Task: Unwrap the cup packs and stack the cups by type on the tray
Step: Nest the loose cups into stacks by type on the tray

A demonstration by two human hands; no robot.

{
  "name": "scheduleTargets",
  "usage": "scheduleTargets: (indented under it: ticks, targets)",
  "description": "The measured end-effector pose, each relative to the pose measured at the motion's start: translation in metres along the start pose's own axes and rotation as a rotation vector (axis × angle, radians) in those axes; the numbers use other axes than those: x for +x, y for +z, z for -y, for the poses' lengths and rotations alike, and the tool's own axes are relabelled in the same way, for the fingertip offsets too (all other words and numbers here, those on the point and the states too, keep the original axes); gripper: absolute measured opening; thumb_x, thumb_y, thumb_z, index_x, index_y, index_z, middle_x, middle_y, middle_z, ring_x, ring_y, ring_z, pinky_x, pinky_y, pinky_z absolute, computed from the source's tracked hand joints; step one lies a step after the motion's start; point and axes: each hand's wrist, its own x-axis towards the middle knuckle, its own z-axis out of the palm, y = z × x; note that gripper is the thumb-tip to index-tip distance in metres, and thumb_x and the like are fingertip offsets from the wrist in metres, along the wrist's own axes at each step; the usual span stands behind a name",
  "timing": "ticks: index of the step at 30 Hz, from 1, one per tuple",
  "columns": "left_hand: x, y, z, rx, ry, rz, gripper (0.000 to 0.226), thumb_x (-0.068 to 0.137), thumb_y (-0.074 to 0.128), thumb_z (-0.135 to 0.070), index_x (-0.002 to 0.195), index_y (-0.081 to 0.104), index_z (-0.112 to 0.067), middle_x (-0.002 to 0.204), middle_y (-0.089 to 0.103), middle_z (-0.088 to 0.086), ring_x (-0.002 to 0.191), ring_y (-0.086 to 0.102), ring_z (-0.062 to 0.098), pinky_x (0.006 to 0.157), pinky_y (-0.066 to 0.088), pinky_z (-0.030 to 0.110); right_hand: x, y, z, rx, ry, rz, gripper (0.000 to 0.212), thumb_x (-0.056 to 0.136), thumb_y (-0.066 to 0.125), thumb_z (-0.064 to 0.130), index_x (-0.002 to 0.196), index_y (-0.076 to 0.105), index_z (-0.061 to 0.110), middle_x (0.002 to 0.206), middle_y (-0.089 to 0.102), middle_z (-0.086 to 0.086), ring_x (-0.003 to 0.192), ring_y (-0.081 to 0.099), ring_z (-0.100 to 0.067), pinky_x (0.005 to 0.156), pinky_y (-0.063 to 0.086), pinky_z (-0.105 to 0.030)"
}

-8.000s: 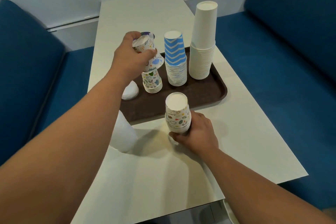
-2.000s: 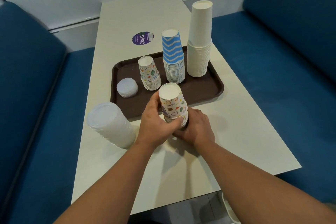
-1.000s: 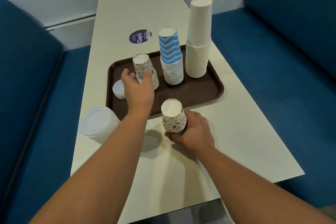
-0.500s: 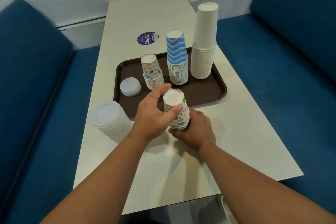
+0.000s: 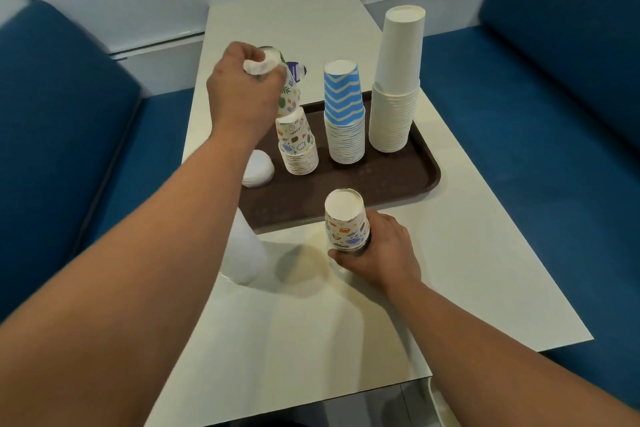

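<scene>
My left hand [image 5: 242, 90] grips an upside-down patterned cup [image 5: 288, 94] just above the patterned stack [image 5: 298, 146] on the brown tray [image 5: 398, 184]. My right hand [image 5: 379, 250] holds the base of a short patterned stack [image 5: 346, 224] standing on the table in front of the tray. A blue chevron stack [image 5: 343, 114] and a tall white stack [image 5: 396, 87] stand further right on the tray. A low pile of white lids [image 5: 258, 168] lies at the tray's left end, partly behind my forearm.
A translucent white stack [image 5: 244, 253] stands on the white table [image 5: 467, 253] left of the tray, partly hidden by my left arm. Blue benches [image 5: 554, 114] flank the table on both sides. A purple sticker [image 5: 297, 70] shows beyond the tray.
My left hand left the near stack with one patterned cup and carried it up over the patterned stack on the tray. My right hand stayed on the near stack.
</scene>
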Motion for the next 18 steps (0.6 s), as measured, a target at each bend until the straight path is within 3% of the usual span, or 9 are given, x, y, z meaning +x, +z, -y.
scheduleTargets:
  ticks: [3,6,10,13,15,18]
  targets:
    - [0.017,0.019,0.009,0.06,-0.031,0.068,0.026,0.083,0.068,-0.035,0.102,0.059,-0.02,0.1,0.057,-0.004,0.095,0.061,0.017,0.073,0.054,0.027,0.0,0.0,0.0,0.019,0.011,-0.003,0.066,0.059,0.082,0.06,0.112,0.056,0.031,0.11,0.064,0.01,0.111,0.053,-0.016,0.094,0.041,-0.03]
    - [0.017,0.037,0.026,0.181,-0.092,0.196,0.029,0.084,0.068,-0.036,0.104,0.06,-0.017,0.105,0.059,0.002,0.1,0.062,0.023,0.084,0.055,0.037,-0.001,0.0,0.0,0.028,0.014,0.0,0.064,0.06,0.083,0.057,0.112,0.056,0.03,0.109,0.063,0.011,0.111,0.051,-0.015,0.095,0.037,-0.028]
    - [0.004,0.043,0.03,0.373,-0.165,0.411,0.04,0.092,0.061,-0.037,0.121,0.06,-0.01,0.125,0.061,0.009,0.113,0.058,0.026,0.091,0.051,0.037,-0.001,0.0,0.0,0.024,0.01,-0.002,0.065,0.061,0.082,0.058,0.114,0.056,0.03,0.112,0.062,0.011,0.113,0.05,-0.014,0.098,0.038,-0.029]
    - [-0.013,0.029,0.01,0.279,-0.14,0.336,0.044,0.089,0.061,-0.04,0.126,0.059,-0.016,0.128,0.059,0.005,0.114,0.057,0.022,0.094,0.051,0.04,-0.001,-0.001,0.001,0.013,0.01,0.01,0.065,0.061,0.081,0.06,0.113,0.056,0.03,0.111,0.064,0.011,0.112,0.052,-0.014,0.099,0.041,-0.032]
    - [-0.037,0.017,-0.001,0.171,-0.079,0.332,0.042,0.086,0.065,-0.045,0.122,0.06,-0.024,0.119,0.061,-0.002,0.11,0.057,0.016,0.093,0.05,0.036,0.0,-0.001,0.001,0.003,0.0,0.019,0.065,0.062,0.079,0.062,0.113,0.055,0.03,0.111,0.064,0.011,0.111,0.053,-0.014,0.099,0.042,-0.033]
    - [-0.087,0.005,0.004,0.073,-0.021,0.585,0.048,0.078,0.075,-0.044,0.121,0.059,-0.033,0.107,0.058,-0.018,0.108,0.056,0.007,0.095,0.046,0.029,-0.001,-0.002,0.001,0.005,-0.008,0.023,0.063,0.062,0.079,0.061,0.111,0.055,0.029,0.108,0.065,0.012,0.109,0.054,-0.016,0.096,0.041,-0.033]
